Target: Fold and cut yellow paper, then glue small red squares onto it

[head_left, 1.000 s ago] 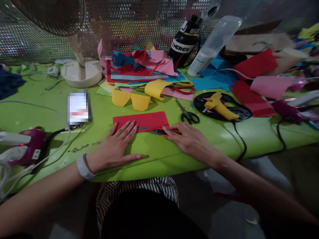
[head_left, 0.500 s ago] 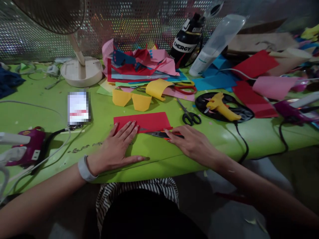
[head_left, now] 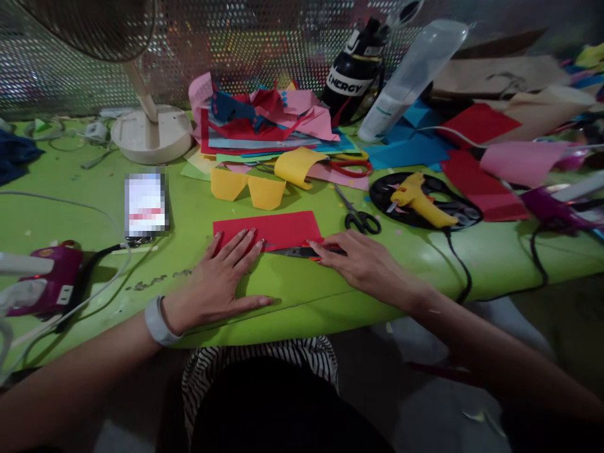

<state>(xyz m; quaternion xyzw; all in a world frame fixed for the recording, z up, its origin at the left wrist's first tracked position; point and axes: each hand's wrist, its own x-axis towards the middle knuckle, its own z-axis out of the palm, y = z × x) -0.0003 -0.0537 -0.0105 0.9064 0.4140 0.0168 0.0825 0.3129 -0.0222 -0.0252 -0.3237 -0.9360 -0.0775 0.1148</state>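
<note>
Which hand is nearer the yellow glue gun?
Right. The right hand, holding scissors, is left of the yellow glue gun and nearer the camera; the left hand, touching the red paper, is much farther left.

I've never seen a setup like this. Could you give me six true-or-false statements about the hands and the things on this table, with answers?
1. A yellow glue gun lies with its nozzle pointing left. True.
2. The left hand rests partly on red paper. True.
3. The right hand holds the glue gun. False: it holds scissors.
4. Another pair of scissors, with black handles, lies just beyond the right hand. True.
5. The left wrist is bare. False: it wears a pale band.
6. The black bottle stands left of the fan. False: it stands to the fan's right.
</note>
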